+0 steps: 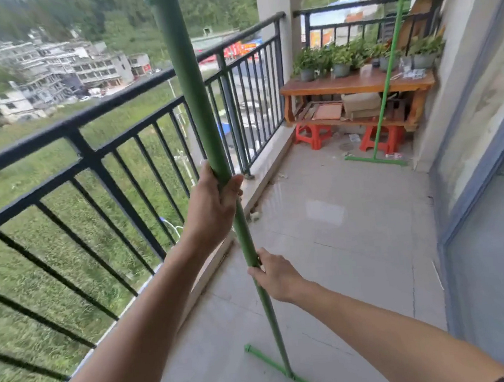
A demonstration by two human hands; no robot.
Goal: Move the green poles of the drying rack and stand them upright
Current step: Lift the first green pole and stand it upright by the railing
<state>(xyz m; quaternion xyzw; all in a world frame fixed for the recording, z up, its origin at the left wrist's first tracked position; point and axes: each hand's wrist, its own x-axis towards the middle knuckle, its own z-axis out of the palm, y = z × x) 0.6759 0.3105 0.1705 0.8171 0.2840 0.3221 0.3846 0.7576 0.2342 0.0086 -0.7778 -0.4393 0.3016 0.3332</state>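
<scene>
Near pole (205, 128) right of railing (89, 156)

Green pole (194, 104) in the left hand (212, 206); beyond it black railing (88, 150), orange-brown desk (354, 84), red stools (314, 135), pale grey floor (340, 244).

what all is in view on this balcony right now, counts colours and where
near pole: 1, green, foreground, upright, foot bar on the floor
far pole: 1, green, far end, standing before the table
railing: 1, black metal, along the left edge and far end
table: 1, brown wood, far end
potted plants: several, green in grey pots, on the table
stools: 2, red, under the table
boxes and boards: some, brown, on the table's lower shelf
floor: grey tiles
glass door: blue-grey frame, right
left hand: 1, gripping the near pole, higher
right hand: 1, gripping the near pole, lower
</scene>
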